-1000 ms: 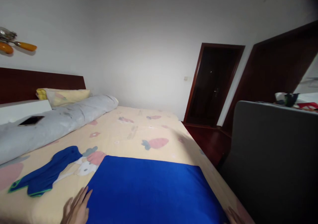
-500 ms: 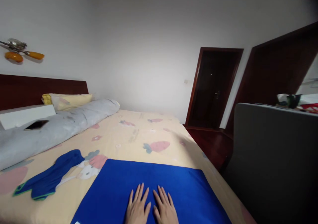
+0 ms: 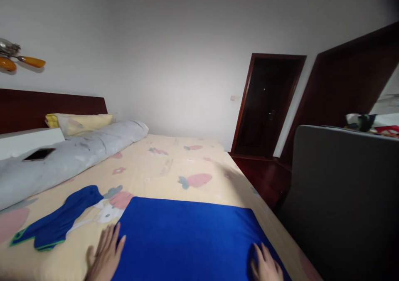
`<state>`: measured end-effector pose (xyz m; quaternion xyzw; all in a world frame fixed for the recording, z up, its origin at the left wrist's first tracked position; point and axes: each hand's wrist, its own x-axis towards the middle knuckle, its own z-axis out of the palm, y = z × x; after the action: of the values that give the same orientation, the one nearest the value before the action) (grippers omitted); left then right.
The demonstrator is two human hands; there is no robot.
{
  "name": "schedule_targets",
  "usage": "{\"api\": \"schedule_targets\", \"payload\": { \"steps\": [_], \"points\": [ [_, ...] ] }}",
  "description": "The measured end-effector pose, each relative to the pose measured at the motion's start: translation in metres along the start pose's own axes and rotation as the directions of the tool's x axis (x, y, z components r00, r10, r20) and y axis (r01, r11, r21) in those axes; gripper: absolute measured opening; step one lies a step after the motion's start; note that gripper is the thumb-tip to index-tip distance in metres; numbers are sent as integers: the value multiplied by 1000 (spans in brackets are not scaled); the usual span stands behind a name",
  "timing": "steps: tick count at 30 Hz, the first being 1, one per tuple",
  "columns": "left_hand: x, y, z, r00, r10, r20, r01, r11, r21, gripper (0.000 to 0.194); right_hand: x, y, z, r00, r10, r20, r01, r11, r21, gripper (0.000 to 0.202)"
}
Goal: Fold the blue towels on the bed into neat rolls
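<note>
A blue cloth lies spread flat on the patterned bedsheet, its lower part cut off by the bottom of the view. At the cloth's left edge is my left hand, open, fingers stretched out and pointing away from me. Close to the right edge, my right hand rests over the cloth with its fingers apart, holding nothing. Left of the cloth lies a crumpled blue garment with green trim.
A rolled grey quilt lies along the bed's left side, with a phone on it and a white box behind. A yellow pillow leans near the headboard. On the right stands a dark grey chair back.
My hands have moved apart from the middle of the blue cloth, the left one to its left edge, the right one toward its right edge. The view has shifted slightly.
</note>
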<state>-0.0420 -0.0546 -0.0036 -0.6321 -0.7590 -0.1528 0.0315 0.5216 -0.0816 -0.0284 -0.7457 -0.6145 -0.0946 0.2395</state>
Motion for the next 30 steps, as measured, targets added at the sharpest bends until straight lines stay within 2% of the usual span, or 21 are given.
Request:
{"api": "schedule_targets", "payload": {
  "steps": [2, 3, 4, 6, 7, 8, 10, 11, 13, 18, 20, 23, 26, 30],
  "points": [
    [2, 50, 3, 997, 69, -17, -69, 997, -15, 58, 9, -57, 8, 994, -105, 15, 104, 993, 57, 49],
    [3, 80, 5, 986, 167, -2, -167, 985, -47, 57, 14, -90, 11, 982, -185, 46, 178, 975, 132, 47],
    [4, 110, 8, 961, 274, 25, -271, 959, -85, 56, 19, -123, 15, 957, -276, 89, 252, 944, 214, 46],
    [7, 165, 13, 887, 451, 97, -435, 888, -151, 59, 31, -181, 22, 871, -458, 177, 379, 857, 350, 45],
    [11, 186, 17, 846, 512, 149, -486, 856, -179, 62, 37, -202, 26, 829, -509, 230, 401, 829, 390, 47],
    [16, 202, 20, 826, 533, 181, -501, 843, -195, 63, 43, -218, 29, 792, -544, 276, 414, 812, 411, 49],
    [32, 217, 26, 815, 537, 218, -500, 842, -202, 59, 56, -231, 35, 753, -565, 338, 424, 808, 409, 53],
    [42, 215, 28, 825, 521, 221, -487, 852, -191, 56, 64, -229, 38, 754, -555, 352, 422, 819, 388, 54],
    [63, 198, 31, 852, 477, 215, -453, 878, -154, 54, 78, -212, 40, 792, -500, 352, 397, 858, 325, 57],
    [109, 115, 23, 931, 263, 251, -264, 964, -32, 57, 108, -130, 37, 912, -234, 337, 215, 972, 94, 62],
    [121, 81, 17, 947, 184, 262, -192, 981, 5, 57, 117, -95, 35, 933, -121, 338, 127, 992, 3, 65],
    [130, 41, 14, 963, 74, 259, -89, 995, 47, 58, 125, -46, 33, 936, 19, 351, 5, 998, -68, 67],
    [133, 17, 16, 975, 30, 222, -42, 998, 49, 59, 129, -4, 32, 930, 123, 347, -91, 990, -106, 68],
    [133, 6, 18, 980, 16, 198, -28, 998, 56, 60, 126, 35, 22, 943, 202, 263, -164, 974, -158, 69]
  ]
}}
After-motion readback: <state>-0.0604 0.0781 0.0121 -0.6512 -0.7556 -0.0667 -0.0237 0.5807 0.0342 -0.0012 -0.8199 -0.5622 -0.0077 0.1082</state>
